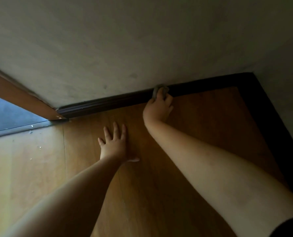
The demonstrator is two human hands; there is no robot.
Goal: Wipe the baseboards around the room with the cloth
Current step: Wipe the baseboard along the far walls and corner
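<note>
Where fingers curl, cloth (159, 90) in right hand (157, 108)

We see 2 bare forearms with no watch or ring, and the dark edge of a short sleeve (291, 226) on the right arm.

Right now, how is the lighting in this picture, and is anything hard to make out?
Head view: daylight brightens the wooden floor at left; the right corner baseboard falls into deep shadow. The grey cloth in the right hand looks soft and dim; wide-angle distortion bends the wall.
</note>
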